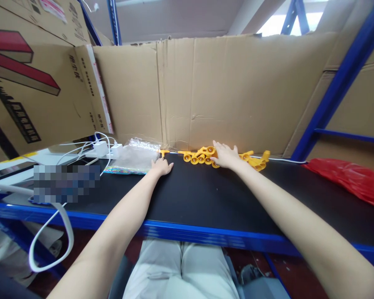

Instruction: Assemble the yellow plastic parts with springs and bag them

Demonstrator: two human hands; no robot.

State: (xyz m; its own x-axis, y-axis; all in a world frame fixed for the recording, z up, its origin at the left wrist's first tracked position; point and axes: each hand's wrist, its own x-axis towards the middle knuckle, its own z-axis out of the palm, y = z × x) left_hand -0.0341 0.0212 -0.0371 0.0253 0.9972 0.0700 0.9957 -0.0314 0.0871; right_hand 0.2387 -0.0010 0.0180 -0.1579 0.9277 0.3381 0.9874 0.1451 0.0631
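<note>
My left hand (162, 167) rests low on the black shelf top, its thumb spread to the right. Its fingertips are at a small yellow T-shaped plastic piece (164, 152), beside a clear plastic bag (136, 155) with a coloured lower edge. I cannot make out whether they touch the piece. Farther right, my right hand (227, 155) lies with fingers spread over a row of yellow plastic pieces with round cup-like ends (201, 158). More yellow pieces (259, 161) show on its other side. What lies under the palm is hidden.
A cardboard wall (237, 95) stands behind the shelf, and a large printed box (50, 79) at left. White plugs with cables (101, 148) sit left of the bag. A red plastic bag (349, 176) lies at right. A blue beam (205, 232) forms the front edge.
</note>
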